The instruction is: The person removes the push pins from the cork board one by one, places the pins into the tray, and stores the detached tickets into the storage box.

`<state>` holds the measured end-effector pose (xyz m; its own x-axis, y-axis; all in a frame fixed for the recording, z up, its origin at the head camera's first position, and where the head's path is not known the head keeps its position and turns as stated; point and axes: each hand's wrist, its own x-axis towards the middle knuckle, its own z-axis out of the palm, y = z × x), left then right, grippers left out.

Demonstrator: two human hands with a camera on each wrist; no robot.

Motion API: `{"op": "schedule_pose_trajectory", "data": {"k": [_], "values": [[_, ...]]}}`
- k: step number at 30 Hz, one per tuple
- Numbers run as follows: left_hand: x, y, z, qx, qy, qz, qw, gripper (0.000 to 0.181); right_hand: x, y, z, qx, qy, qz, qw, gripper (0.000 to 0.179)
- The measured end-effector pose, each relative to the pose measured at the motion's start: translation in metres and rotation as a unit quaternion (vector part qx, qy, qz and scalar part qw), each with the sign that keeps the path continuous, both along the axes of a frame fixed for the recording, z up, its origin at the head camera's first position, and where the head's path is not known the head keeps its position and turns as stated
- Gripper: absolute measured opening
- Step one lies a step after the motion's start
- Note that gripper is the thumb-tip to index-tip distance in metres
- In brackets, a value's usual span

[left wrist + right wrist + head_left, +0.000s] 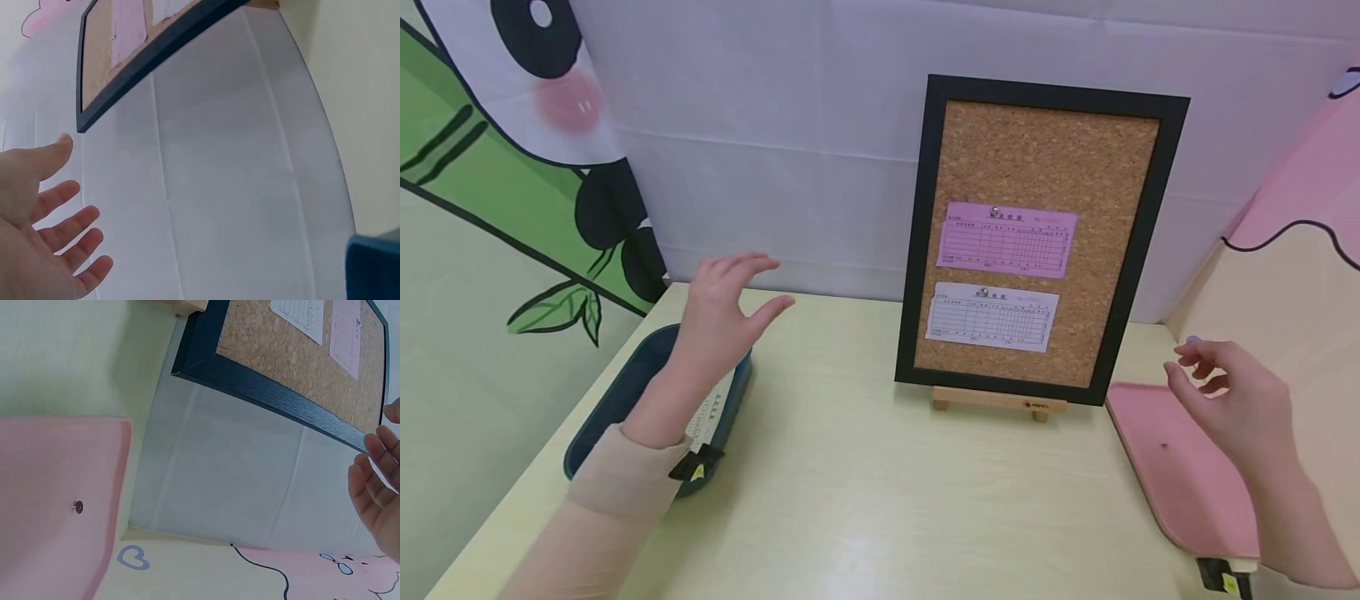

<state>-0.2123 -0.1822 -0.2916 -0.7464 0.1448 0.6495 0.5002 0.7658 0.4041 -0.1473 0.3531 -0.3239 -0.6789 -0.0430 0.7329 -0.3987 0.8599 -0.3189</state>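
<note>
My left hand (718, 321) hovers over a dark blue tray (580, 446), fingers spread and thumb apart, holding nothing. Part of a printed paper slip (709, 412) shows in that tray beneath my wrist. On the other side, my right hand (1247, 408) hangs above a pink tray (1195, 500), its fingers loosely bent around nothing. One pushpin (77, 507) lies in the pink tray. Between the hands stands a black-framed cork board (1022, 158). A pink printed slip (1006, 242) is pinned above a white one (992, 318) on it. Neither hand touches the board.
A small wooden easel (1000, 400) supports the board on the pale table (850, 500). Behind hangs a light cloth (775, 142) with cartoon prints at both sides. The blue tray sits near the table's left edge.
</note>
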Motion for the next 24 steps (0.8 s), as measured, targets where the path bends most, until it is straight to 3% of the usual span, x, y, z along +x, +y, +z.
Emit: {"op": "schedule_pose_trajectory", "data": {"k": [6, 12, 18, 24], "values": [[-0.001, 0.017, -0.001, 0.042, 0.011, -0.028, 0.9987, 0.05, -0.001, -0.015, 0.006, -0.026, 0.046, 0.011, 0.9985, 0.029], [0.001, 0.035, -0.002, 0.066, -0.002, -0.049, 0.9966, 0.054, -0.003, -0.034, 0.01, -0.057, 0.074, 0.012, 0.9956, 0.026], [0.003, 0.055, -0.003, 0.091, -0.024, -0.059, 0.9938, 0.058, -0.012, -0.051, 0.011, -0.093, 0.114, 0.025, 0.9888, 0.023], [-0.002, 0.073, -0.007, 0.11, -0.029, -0.076, 0.9907, 0.061, -0.022, -0.067, 0.015, -0.118, 0.127, 0.036, 0.9843, 0.022]]}}
